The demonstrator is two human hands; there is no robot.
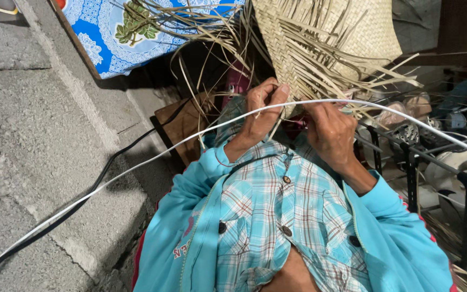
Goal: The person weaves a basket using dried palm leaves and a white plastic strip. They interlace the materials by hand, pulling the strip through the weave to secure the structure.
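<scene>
A pale, half-woven straw mat point(320, 38) with loose strips fanning off its edge hangs above the lap, running up and away. Both hands, left hand point(263, 111) and right hand point(331, 130), pinch its strips.

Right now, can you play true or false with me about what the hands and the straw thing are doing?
1. Both hands work at the edge of a woven straw mat. True: the left hand and the right hand pinch its loose strips.
2. The mat is bright red. False: it is pale tan.
3. A white cable runs across in front of the hands. True.
4. The person wears a plain black jacket. False: it is a turquoise jacket over a checked shirt.
5. A blue patterned cloth lies at the upper left. True.
</scene>
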